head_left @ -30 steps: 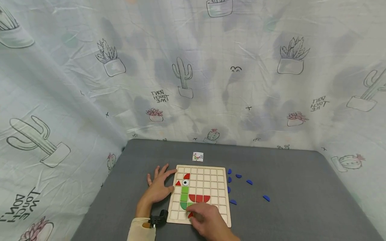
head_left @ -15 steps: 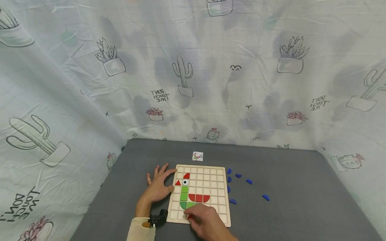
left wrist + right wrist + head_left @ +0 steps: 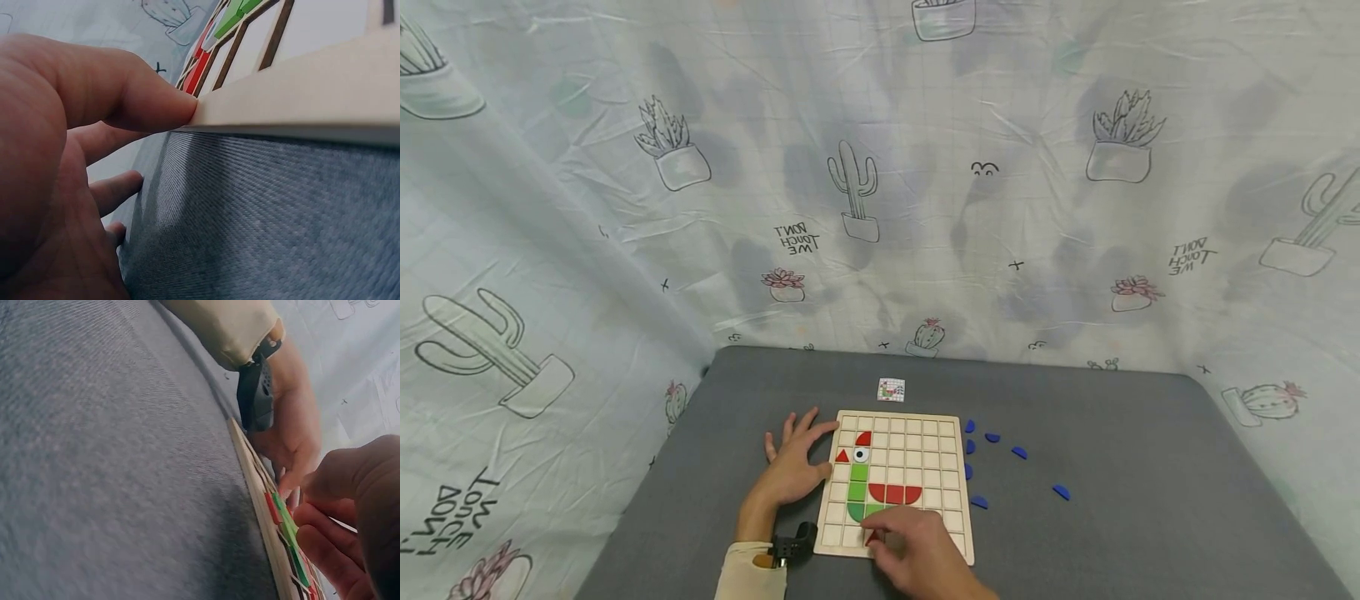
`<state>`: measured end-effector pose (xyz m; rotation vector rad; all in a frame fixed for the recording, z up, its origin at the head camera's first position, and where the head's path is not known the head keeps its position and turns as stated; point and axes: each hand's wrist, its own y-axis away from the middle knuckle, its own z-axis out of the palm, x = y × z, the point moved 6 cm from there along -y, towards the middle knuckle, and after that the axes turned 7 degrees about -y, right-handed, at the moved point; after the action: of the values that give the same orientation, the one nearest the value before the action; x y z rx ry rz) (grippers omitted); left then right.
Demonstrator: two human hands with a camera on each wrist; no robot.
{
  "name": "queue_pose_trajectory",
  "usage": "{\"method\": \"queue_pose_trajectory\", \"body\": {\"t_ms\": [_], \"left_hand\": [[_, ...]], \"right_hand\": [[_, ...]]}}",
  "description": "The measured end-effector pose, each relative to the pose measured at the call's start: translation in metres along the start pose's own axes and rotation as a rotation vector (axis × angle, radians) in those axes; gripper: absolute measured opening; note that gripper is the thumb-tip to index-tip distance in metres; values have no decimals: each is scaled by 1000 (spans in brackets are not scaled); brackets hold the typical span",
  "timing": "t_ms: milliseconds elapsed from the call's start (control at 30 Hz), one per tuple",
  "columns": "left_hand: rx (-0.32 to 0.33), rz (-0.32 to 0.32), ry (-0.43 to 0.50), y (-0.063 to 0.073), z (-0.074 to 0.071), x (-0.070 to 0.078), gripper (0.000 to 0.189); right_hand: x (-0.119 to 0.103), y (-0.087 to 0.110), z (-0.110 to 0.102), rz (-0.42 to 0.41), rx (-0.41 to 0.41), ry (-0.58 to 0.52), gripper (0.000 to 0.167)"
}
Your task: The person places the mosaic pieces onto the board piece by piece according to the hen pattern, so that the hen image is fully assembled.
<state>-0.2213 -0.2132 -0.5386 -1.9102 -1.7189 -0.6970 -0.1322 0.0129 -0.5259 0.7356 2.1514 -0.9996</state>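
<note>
A square wooden grid board [image 3: 928,452] lies on the dark grey table with coloured flat pieces in its cells. My left hand [image 3: 793,468] spreads at the board's left side, its thumb [image 3: 165,111] touching the side edge. Down at the near edge, my right hand [image 3: 921,546] pinches a red triangular piece [image 3: 872,537] between index finger and thumb, low over the board's bottom row. The hand partly covers this piece and the cells to its right. Above it sit green squares [image 3: 858,482], a row of red pieces [image 3: 895,494] and a round eye piece [image 3: 861,454].
Several blue half-round pieces [image 3: 1018,452] lie loose on the table right of the board. A small picture card [image 3: 891,390] rests behind it. A pale curtain with printed cacti [image 3: 853,187] hangs around the table.
My right hand shifts slightly left and then back, the red piece being more hidden midway than now. The left hand and the board stay where they were.
</note>
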Motion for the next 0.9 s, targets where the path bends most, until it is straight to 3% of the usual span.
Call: {"method": "queue_pose_trajectory", "body": {"t_ms": [167, 367, 533, 767, 900], "left_hand": [[1, 2, 7, 0, 0, 0, 68], [-4, -3, 16, -1, 1, 1, 69], [-4, -3, 22, -1, 0, 4, 69], [3, -2, 23, 0, 0, 4, 69], [5, -6, 19, 1, 0, 4, 69]], "right_hand": [[4, 6, -15, 39, 42, -52, 27], [19, 24, -50, 260, 57, -121, 21], [30, 47, -88, 372, 145, -91, 21], [40, 77, -125, 368, 226, 93, 26], [44, 88, -133, 368, 228, 116, 25]]}}
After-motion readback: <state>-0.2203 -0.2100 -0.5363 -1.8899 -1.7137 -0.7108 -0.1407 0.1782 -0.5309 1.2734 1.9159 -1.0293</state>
